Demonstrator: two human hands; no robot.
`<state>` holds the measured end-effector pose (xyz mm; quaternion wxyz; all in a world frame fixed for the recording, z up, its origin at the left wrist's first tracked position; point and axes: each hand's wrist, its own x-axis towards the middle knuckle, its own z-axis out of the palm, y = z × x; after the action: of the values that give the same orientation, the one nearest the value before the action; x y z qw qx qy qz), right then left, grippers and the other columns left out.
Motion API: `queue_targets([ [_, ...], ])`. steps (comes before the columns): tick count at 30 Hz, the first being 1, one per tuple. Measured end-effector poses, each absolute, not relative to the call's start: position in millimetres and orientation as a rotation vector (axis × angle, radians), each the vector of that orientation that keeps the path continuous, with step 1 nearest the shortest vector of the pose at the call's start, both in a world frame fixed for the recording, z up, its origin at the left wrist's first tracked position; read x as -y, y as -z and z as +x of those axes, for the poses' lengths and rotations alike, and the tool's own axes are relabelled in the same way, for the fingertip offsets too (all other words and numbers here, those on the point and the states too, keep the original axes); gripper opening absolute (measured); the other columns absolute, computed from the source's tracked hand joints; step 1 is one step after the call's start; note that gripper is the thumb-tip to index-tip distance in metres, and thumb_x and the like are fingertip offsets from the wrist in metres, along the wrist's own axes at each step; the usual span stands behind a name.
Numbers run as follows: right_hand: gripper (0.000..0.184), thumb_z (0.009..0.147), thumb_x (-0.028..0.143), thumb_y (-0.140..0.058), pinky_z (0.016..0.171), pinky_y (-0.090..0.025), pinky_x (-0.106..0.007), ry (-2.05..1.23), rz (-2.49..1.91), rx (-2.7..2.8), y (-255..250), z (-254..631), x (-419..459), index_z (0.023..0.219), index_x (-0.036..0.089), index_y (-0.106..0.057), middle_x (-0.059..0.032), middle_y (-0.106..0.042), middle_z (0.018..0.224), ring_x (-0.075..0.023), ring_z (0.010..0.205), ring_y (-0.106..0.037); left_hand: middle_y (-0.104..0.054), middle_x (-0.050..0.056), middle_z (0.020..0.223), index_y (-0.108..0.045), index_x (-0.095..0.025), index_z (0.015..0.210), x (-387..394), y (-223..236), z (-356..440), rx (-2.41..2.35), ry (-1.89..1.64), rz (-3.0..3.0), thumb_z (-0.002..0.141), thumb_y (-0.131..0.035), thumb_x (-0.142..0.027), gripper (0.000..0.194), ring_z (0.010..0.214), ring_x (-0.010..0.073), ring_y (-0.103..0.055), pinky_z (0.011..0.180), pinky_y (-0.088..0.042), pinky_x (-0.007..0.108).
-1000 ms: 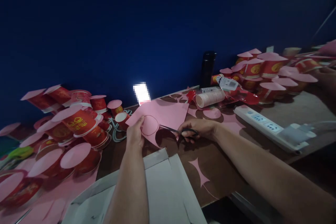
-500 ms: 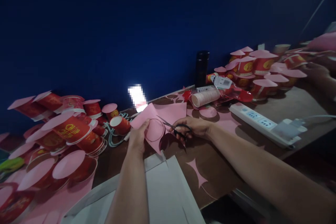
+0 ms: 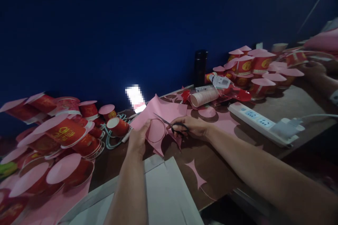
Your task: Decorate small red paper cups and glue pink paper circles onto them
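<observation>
My left hand (image 3: 137, 139) pinches the left edge of a pink paper sheet (image 3: 169, 111), thumb on top beside a drawn circle. My right hand (image 3: 190, 126) is closed round the black handles of a pair of scissors (image 3: 176, 128). The scissor blades lie at the upper right of the circle, pointing up and left over the paper. Part of the paper right of the circle is cut away and hangs down. A pink paper offcut (image 3: 196, 174) with pointed ends lies on the brown table (image 3: 224, 168) in front of me.
Red paper cups (image 3: 76, 130) with pink discs crowd the left; more cups (image 3: 244, 65) stand at the back right. A power strip (image 3: 261, 123), bagged cup stack (image 3: 204, 97), black bottle (image 3: 200, 66) and lit phone (image 3: 135, 96) lie around. Another person's hand (image 3: 313, 70) is far right.
The scissor blades have moved slightly left and up over the paper and now look more closed. The hanging paper corners have shifted a little. My left hand keeps its grip.
</observation>
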<state>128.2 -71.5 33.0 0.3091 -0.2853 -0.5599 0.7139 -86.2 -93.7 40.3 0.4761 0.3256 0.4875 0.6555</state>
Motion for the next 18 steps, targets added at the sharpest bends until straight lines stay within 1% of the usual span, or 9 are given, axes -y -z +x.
queue_targets([
  [3,0.043,0.072,0.043,-0.076,0.046,-0.038,-0.016,-1.850,-0.781,1.518,-34.7,128.4,71.5,0.101,0.012,-0.070,-0.0017,-0.065,0.065,-0.0076,0.055,-0.055,-0.071,0.012,0.104,-0.067,-0.012,0.105,92.4,-39.1,-87.3,-1.174,-1.577,0.796,0.064,-0.082,-0.029,0.047,0.098,0.0246,-0.067,0.094,-0.051,0.042],
  [9,0.047,0.069,0.043,-0.078,0.054,-0.042,-0.018,-1.851,-0.779,1.553,-39.6,131.1,71.4,0.104,0.012,-0.070,-0.0015,-0.065,0.069,-0.0086,0.061,-0.057,-0.072,0.013,0.100,-0.067,-0.011,0.104,92.0,-37.5,-87.5,-1.204,-1.590,0.816,0.063,-0.081,-0.029,0.047,0.098,0.0243,-0.067,0.093,-0.052,0.041],
  [13,0.047,0.070,0.044,-0.078,0.054,-0.042,-0.018,-1.822,-0.811,1.590,-41.4,130.8,72.5,0.106,0.014,-0.070,-0.0013,-0.065,0.072,-0.0087,0.062,-0.057,-0.070,0.013,0.106,-0.068,-0.011,0.103,91.7,-35.6,-87.8,-1.218,-1.579,0.836,0.064,-0.081,-0.033,0.047,0.096,0.0242,-0.067,0.090,-0.053,0.040],
  [18,0.049,0.069,0.045,-0.078,0.055,-0.043,-0.018,-1.771,-0.841,1.620,-39.3,129.0,72.3,0.106,0.015,-0.070,-0.0021,-0.065,0.075,-0.0084,0.063,-0.056,-0.070,0.015,0.108,-0.068,-0.009,0.103,91.4,-36.8,-86.5,-1.238,-1.595,0.815,0.063,-0.082,-0.031,0.048,0.094,0.0244,-0.067,0.091,-0.052,0.041],
])
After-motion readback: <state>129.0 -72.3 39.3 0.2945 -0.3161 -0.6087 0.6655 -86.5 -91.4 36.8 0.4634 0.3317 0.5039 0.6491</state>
